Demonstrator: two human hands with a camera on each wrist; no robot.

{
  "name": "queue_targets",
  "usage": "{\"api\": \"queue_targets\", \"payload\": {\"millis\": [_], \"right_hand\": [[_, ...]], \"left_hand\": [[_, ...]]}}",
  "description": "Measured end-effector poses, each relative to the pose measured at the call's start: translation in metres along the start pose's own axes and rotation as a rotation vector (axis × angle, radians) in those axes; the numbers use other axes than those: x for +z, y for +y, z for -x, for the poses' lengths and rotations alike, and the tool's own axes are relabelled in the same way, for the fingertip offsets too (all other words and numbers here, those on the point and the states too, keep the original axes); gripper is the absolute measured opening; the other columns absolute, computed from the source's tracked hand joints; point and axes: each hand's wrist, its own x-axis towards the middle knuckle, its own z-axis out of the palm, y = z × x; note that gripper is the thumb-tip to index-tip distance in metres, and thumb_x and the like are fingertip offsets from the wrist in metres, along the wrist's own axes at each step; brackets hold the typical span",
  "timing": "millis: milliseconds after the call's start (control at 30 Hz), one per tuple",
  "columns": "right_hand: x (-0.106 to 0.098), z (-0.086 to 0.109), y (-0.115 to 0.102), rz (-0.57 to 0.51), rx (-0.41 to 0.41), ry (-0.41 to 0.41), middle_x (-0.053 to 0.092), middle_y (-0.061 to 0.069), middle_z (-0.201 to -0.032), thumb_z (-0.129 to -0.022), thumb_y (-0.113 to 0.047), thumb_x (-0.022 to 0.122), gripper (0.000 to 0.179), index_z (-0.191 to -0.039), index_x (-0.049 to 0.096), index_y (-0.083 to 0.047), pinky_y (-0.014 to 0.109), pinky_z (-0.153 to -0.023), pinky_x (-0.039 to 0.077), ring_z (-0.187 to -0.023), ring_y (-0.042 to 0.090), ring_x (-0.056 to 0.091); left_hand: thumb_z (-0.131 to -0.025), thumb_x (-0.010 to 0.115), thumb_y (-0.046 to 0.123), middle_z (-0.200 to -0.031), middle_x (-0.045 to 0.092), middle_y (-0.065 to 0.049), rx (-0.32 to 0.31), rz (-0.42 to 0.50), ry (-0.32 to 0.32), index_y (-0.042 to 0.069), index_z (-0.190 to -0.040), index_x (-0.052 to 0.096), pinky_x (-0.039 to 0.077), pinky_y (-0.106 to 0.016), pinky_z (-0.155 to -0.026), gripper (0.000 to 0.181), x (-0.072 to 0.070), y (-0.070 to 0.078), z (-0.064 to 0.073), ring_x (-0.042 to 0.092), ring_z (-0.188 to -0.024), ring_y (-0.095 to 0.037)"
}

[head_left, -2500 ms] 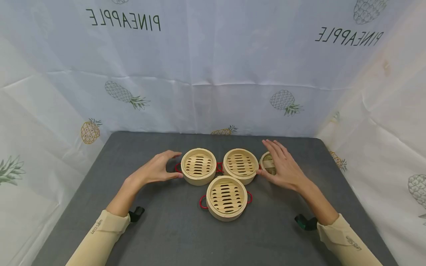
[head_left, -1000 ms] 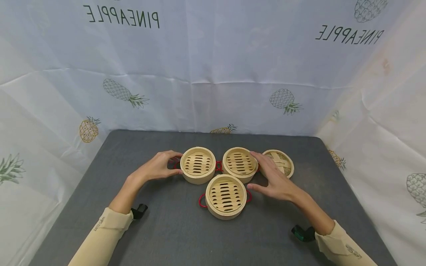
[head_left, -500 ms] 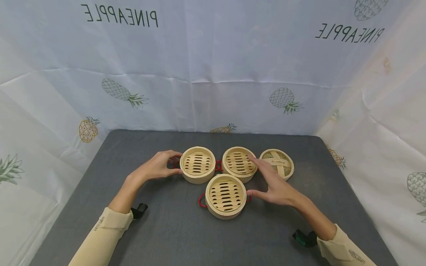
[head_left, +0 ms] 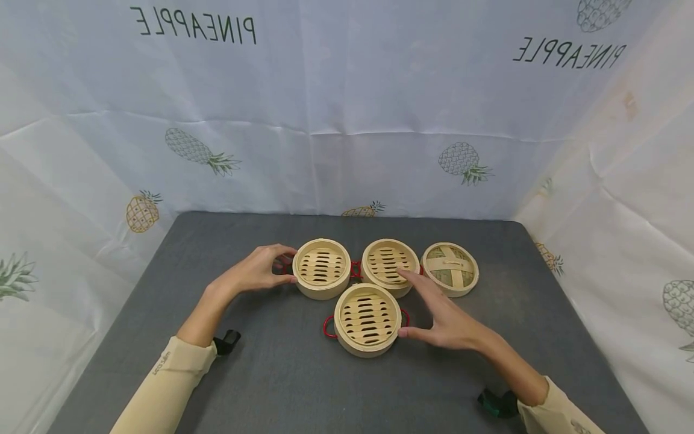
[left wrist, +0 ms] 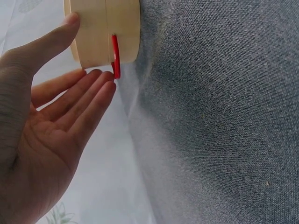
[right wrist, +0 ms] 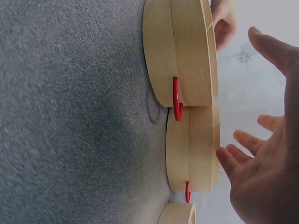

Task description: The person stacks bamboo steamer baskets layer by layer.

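Observation:
Three round bamboo steamer baskets with slatted bottoms and red side handles stand close together: a left one (head_left: 322,269), a middle one (head_left: 390,266) behind, and a front one (head_left: 367,319). My left hand (head_left: 257,272) is at the outer side of the left basket. In the left wrist view its thumb (left wrist: 56,42) lies at the wall and its extended fingers are by the red handle (left wrist: 116,56). My right hand (head_left: 447,319) hovers at the right of the front basket, fingers spread, holding nothing; in the right wrist view it is apart from the baskets.
A woven bamboo lid (head_left: 450,269) lies right of the middle basket, near its red handle. The dark grey table (head_left: 271,380) ends at a white pineapple-print curtain (head_left: 325,169) at the back and sides.
My right hand has moved from over the lid leftward and toward me, to the front basket; the lid is uncovered. My left hand has drawn slightly nearer the left basket. The baskets stay put.

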Motion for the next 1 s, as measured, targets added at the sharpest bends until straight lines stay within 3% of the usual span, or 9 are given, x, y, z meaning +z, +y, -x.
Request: {"api": "queue_targets", "payload": {"millis": [200, 500, 1000], "right_hand": [[0.004, 0.004, -0.004, -0.006, 0.020, -0.015, 0.031, 0.010, -0.178, -0.090, -0.048, 0.088, 0.111, -0.174, 0.022, -0.020, 0.078, -0.117, 0.038, -0.163, 0.044, 0.032], [0.012, 0.008, -0.007, 0.002, 0.020, -0.023, 0.035, 0.003, -0.177, -0.088, -0.047, 0.090, 0.111, -0.174, 0.023, -0.023, 0.076, -0.118, 0.040, -0.162, 0.038, 0.035], [0.027, 0.012, -0.008, -0.049, 0.032, -0.063, 0.030, 0.000, -0.179, -0.087, -0.043, 0.091, 0.111, -0.174, 0.023, -0.026, 0.075, -0.119, 0.040, -0.164, 0.038, 0.033]], "left_hand": [[-0.094, 0.087, 0.024, -0.136, 0.071, -0.025, -0.001, 0.002, 0.006, -0.006, -0.144, 0.063, 0.066, -0.047, -0.095, 0.063, 0.001, 0.000, 0.000, 0.076, -0.116, -0.039], [-0.093, 0.088, 0.022, -0.136, 0.071, -0.024, -0.011, 0.002, 0.001, -0.005, -0.145, 0.063, 0.066, -0.046, -0.095, 0.063, 0.000, 0.000, 0.000, 0.076, -0.116, -0.038], [-0.094, 0.087, 0.022, -0.136, 0.071, -0.024, -0.005, 0.013, -0.002, -0.005, -0.145, 0.062, 0.066, -0.045, -0.096, 0.063, -0.001, 0.000, 0.001, 0.075, -0.117, -0.038]]}}
